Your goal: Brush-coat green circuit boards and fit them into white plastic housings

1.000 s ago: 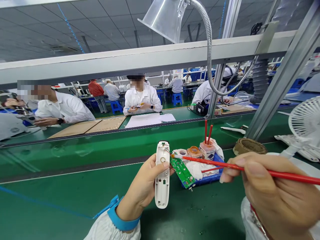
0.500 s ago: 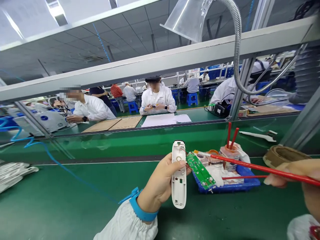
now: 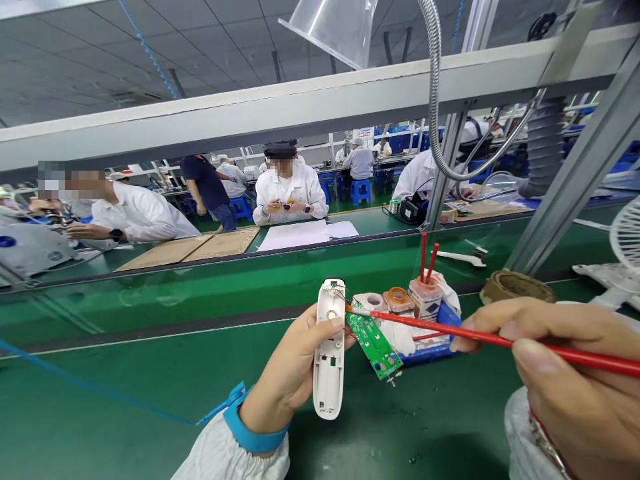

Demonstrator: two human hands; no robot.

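Observation:
My left hand (image 3: 295, 360) is closed around a long white plastic housing (image 3: 329, 380), held upright with its hollow inner side facing me. Thin wires join its upper part to a green circuit board (image 3: 374, 343), which hangs slanted to the right of the housing. Between thumb and fingers, my right hand (image 3: 555, 360) grips a slim brush with a red handle (image 3: 445, 328). The brush's tip lies over the board's upper end, close to the housing; whether it touches the board I cannot tell. A blue strap with a cord circles my left wrist.
Behind the board stands a blue tray (image 3: 430, 353) with jars, white cloth and another red handle. A brown ring-shaped object (image 3: 517, 287) and a white fan (image 3: 627, 237) are at the right. A green panel (image 3: 200, 300) and metal post separate this bench from co-workers opposite.
My right hand has come further into view, and the brush tip has moved left, nearer the housing and over the board's top end. The camera view has shifted right.

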